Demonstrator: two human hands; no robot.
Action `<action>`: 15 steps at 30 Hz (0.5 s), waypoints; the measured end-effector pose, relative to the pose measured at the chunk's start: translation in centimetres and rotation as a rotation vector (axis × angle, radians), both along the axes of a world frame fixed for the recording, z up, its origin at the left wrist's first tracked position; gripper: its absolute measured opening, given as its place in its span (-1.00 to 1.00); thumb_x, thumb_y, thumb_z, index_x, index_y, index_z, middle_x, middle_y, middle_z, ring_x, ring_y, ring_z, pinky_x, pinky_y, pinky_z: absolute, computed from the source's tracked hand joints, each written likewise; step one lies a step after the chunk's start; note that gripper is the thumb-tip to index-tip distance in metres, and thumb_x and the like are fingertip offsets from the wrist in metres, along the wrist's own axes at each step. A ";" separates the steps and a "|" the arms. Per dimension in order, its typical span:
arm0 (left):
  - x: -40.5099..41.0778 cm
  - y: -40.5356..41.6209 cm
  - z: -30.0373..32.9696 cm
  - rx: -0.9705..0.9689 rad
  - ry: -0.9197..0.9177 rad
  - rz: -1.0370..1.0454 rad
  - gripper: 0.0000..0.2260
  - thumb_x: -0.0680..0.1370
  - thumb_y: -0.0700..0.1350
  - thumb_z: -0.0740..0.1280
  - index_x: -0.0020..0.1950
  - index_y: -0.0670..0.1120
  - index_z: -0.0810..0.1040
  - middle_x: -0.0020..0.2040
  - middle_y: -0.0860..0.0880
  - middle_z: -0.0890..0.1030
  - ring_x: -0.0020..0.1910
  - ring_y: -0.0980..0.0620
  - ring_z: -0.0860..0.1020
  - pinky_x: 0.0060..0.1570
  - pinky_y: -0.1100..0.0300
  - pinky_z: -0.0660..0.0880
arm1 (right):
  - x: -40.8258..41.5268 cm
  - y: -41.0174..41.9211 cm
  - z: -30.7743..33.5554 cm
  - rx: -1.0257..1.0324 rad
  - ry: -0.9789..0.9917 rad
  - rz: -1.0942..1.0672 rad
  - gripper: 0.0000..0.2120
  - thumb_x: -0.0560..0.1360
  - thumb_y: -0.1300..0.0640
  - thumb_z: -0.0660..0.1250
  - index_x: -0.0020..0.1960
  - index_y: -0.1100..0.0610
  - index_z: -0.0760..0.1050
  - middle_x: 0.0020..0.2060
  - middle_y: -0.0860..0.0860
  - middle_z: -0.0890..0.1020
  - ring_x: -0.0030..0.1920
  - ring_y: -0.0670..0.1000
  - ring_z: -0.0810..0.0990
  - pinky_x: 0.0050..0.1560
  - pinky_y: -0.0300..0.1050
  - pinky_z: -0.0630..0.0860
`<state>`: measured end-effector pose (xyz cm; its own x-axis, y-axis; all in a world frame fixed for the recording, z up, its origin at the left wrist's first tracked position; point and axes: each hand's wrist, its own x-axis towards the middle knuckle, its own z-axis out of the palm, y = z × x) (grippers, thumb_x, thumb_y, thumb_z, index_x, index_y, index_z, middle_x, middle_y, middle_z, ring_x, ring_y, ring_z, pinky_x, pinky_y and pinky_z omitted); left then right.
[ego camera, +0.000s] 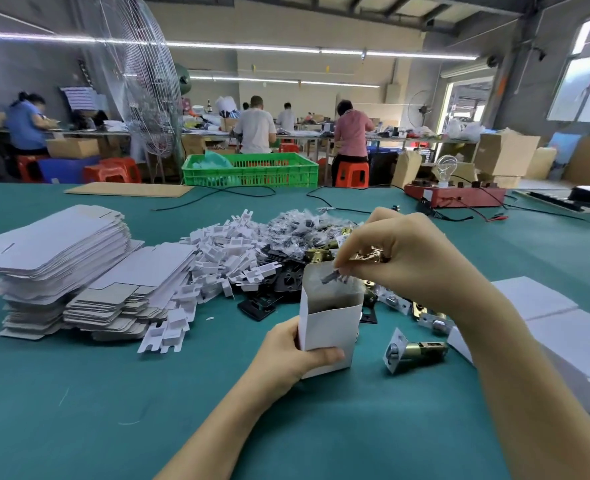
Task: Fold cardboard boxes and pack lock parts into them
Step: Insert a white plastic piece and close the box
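Standing upright on the teal table (79, 403), near the front edge and right of centre: one white folded box (328, 327), top open, rear flap sticking up. Thin card by the look of it, so probably light and easy to crush or tip; best held low around the walls, not by the flap. Exactly what the left hand (286, 358) does: fingers behind the left side, thumb curled across the lower front, bottom planted on the table. Right hand (400, 254) up over the open mouth, wrist bent down, fingers curled tight round a brass-coloured lock part (369, 256), fingertips pinching a small clear bag (338, 277) with something grey inside, dangling at the opening. Bag likely slippery and floppy, hence the pinch; brass bit surely the heavy one, probably better lowered than dropped, or the box could topple. Just right of the box, one latch bolt (414, 351) lying loose, more further back. Behind, a heap of white plastic inserts (224, 258), black plates (286, 277) and bagged parts (304, 226). Far left, stacks of flat box blanks (58, 258). Finished white boxes (556, 327) along the right edge. Packing looks midway for this one.
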<state>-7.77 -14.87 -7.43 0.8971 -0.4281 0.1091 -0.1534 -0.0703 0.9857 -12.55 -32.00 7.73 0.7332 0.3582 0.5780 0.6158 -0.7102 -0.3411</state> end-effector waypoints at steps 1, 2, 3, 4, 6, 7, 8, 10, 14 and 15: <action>0.0 0.0 0.0 -0.006 0.001 -0.001 -0.66 0.28 -0.05 0.56 0.04 0.07 0.65 0.00 0.07 0.71 0.03 0.09 0.66 0.05 0.21 0.56 | 0.2 0.2 -0.3 -0.028 -0.009 -0.006 -0.87 0.37 0.23 0.53 -0.16 0.03 0.69 -0.28 -0.17 0.58 -0.10 -0.09 0.54 -0.11 -0.10 0.51; 0.1 -0.1 0.0 -0.007 0.001 -0.001 -0.66 0.28 -0.05 0.55 0.04 0.07 0.65 0.00 0.07 0.71 0.02 0.10 0.66 0.03 0.24 0.56 | 0.4 0.4 -0.6 -0.059 -0.007 -0.009 -0.89 0.38 0.22 0.52 -0.14 0.03 0.70 -0.27 -0.18 0.57 -0.09 -0.08 0.54 -0.11 -0.11 0.50; 0.1 -0.1 -0.1 -0.006 0.001 -0.002 -0.66 0.28 -0.05 0.55 0.04 0.07 0.65 0.00 0.07 0.71 0.02 0.09 0.66 0.01 0.25 0.56 | 0.6 0.5 -0.8 -0.090 0.000 -0.010 -0.90 0.39 0.21 0.51 -0.13 0.04 0.70 -0.26 -0.19 0.58 -0.08 -0.07 0.54 -0.10 -0.13 0.49; 0.1 -0.1 -0.1 -0.007 0.004 -0.005 -0.65 0.28 -0.05 0.55 0.05 0.06 0.65 0.00 0.07 0.71 0.02 0.09 0.66 0.01 0.25 0.56 | 0.8 0.6 -0.9 -0.111 0.006 -0.005 -0.91 0.40 0.20 0.50 -0.11 0.06 0.70 -0.24 -0.17 0.61 -0.07 -0.07 0.54 -0.10 -0.15 0.48; 0.1 0.0 -0.1 -0.015 0.008 -0.016 -0.66 0.28 -0.06 0.55 0.05 0.06 0.66 0.00 0.07 0.71 0.02 0.08 0.66 0.01 0.25 0.56 | 0.9 0.3 -1.0 -0.091 0.003 0.012 -0.91 0.41 0.21 0.49 -0.10 0.08 0.69 -0.19 -0.10 0.67 -0.09 -0.07 0.58 -0.12 -0.22 0.48; 0.1 0.0 -0.1 -0.021 0.007 -0.020 -0.67 0.29 -0.07 0.54 0.04 0.06 0.66 0.00 0.07 0.71 0.02 0.08 0.66 0.00 0.26 0.56 | 0.9 0.1 -1.0 -0.036 0.004 0.015 -0.92 0.41 0.22 0.49 -0.11 0.09 0.68 -0.18 -0.09 0.68 -0.13 -0.11 0.59 -0.17 -0.29 0.46; 0.2 0.0 -0.2 -0.026 0.006 -0.024 -0.68 0.29 -0.07 0.55 0.03 0.07 0.66 0.00 0.07 0.71 0.01 0.09 0.66 -0.03 0.28 0.56 | 0.8 -0.3 -1.0 0.045 0.008 0.009 -0.93 0.42 0.22 0.49 -0.11 0.10 0.67 -0.19 -0.12 0.67 -0.18 -0.14 0.59 -0.21 -0.36 0.43; 0.2 0.0 -0.2 -0.033 0.002 -0.033 -0.69 0.30 -0.08 0.55 0.03 0.08 0.66 0.00 0.07 0.71 0.00 0.09 0.66 -0.09 0.33 0.54 | 0.7 -1.0 -1.2 0.248 0.024 -0.047 -0.95 0.44 0.18 0.46 -0.11 0.08 0.65 -0.24 -0.15 0.66 -0.24 -0.17 0.59 -0.25 -0.35 0.46; 0.2 0.0 -0.1 -0.046 -0.013 -0.051 -0.68 0.32 -0.08 0.52 0.06 0.04 0.66 0.02 0.03 0.71 0.03 0.05 0.66 0.01 0.20 0.56 | 1.0 -1.2 -4.3 0.570 0.172 -0.251 -0.95 0.51 0.10 0.37 -0.11 0.05 0.57 -0.27 -0.09 0.62 -0.30 -0.20 0.54 -0.23 -0.27 0.48; 0.2 -0.1 0.0 -0.055 -0.017 -0.055 -0.69 0.32 -0.09 0.52 0.06 0.03 0.66 0.01 0.02 0.71 0.02 0.05 0.66 0.01 0.18 0.56 | 1.0 -1.0 -5.4 0.569 0.230 -0.293 -0.94 0.51 0.08 0.37 -0.11 0.06 0.54 -0.26 -0.08 0.60 -0.30 -0.22 0.52 -0.23 -0.29 0.45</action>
<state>-7.59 -14.98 -7.39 0.8704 -0.4694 0.1487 -0.1722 -0.0072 0.9850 -11.53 -33.03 2.28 0.8804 -0.1879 0.4355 0.2923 -0.5081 -0.8102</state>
